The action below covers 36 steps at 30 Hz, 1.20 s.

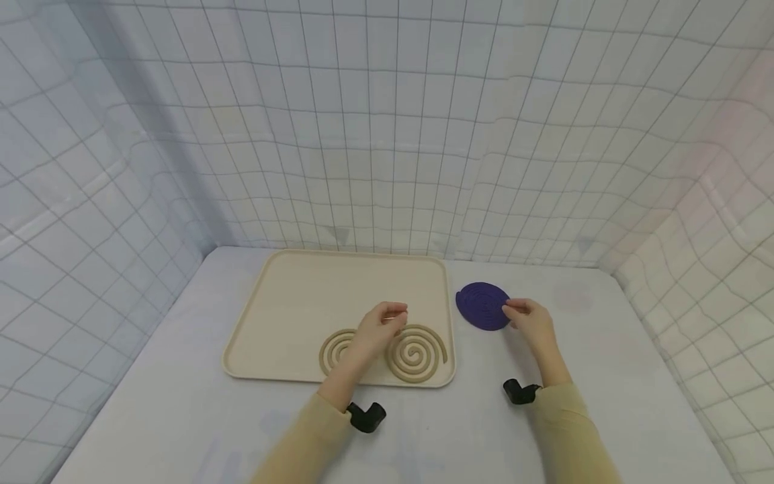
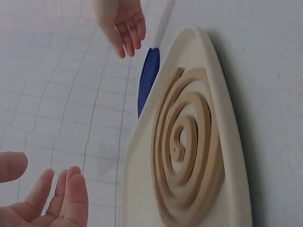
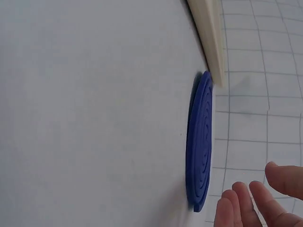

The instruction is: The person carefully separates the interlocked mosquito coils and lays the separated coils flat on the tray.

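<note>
Two tan spiral coils, like mosquito coils, lie on a cream tray [image 1: 314,296]. The right-hand coil [image 1: 413,352] shows nearly whole, while my left forearm partly covers the other coil [image 1: 330,352]. Above them is my left hand [image 1: 376,328], its fingers loosely bent and thumb apart, nothing between them. A flat blue coil [image 1: 480,306] of tightly wound rings lies on the table just right of the tray. My right hand [image 1: 532,321] hovers at its right edge; the right wrist view shows a gap between thumb and fingers [image 3: 244,203], and the blue coil [image 3: 200,146] beside them.
White table covering [image 1: 459,437] surrounds the tray, whose raised rim [image 2: 232,142] stands out in the left wrist view. White curtains with a dark grid [image 1: 387,134] enclose the back and both sides. A black wrist device [image 1: 366,418] sits on each arm.
</note>
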### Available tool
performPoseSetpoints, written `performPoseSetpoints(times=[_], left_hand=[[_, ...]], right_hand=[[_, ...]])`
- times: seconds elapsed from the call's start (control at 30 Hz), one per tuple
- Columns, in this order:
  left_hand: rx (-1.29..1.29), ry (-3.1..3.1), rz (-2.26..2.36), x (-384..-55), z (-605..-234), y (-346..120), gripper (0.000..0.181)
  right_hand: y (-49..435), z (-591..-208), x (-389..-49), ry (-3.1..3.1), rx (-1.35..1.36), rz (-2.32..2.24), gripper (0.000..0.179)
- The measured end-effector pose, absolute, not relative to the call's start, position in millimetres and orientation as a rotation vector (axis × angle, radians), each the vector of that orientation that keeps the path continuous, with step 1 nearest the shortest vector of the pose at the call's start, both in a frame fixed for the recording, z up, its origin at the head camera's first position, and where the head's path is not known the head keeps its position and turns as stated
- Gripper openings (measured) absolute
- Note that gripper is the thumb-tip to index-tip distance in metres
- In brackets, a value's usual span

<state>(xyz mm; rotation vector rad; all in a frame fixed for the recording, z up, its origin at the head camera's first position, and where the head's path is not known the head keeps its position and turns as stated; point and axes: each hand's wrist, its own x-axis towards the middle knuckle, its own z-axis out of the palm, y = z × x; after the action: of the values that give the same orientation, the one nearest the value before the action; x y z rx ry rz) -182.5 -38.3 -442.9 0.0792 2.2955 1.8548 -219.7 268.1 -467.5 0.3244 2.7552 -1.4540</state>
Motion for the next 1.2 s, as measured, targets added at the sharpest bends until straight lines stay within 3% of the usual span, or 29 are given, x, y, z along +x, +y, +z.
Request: performPoseSetpoints(times=[0.23, 0.5, 0.83, 1.2], left_hand=[[0.174, 2.167, 1.850, -194, -452, 27, 0.035], [-0.020, 2.073, 1.860, -204, -467, 77, 0.041], [-0.181, 1.872, 1.938, -212, -473, 99, 0.066], [-0.130, 1.764, 2.006, -221, -473, 89, 0.064]], right_hand=[[282, -474, -235, 2.835, 0.415, -1.329, 0.044], [290, -481, -245, 2.682, 0.386, -1.359, 0.056], [284, -486, -256, 2.663, 0.218, -1.311, 0.058], [291, -481, -256, 2.623, 0.471, -1.322, 0.050]])
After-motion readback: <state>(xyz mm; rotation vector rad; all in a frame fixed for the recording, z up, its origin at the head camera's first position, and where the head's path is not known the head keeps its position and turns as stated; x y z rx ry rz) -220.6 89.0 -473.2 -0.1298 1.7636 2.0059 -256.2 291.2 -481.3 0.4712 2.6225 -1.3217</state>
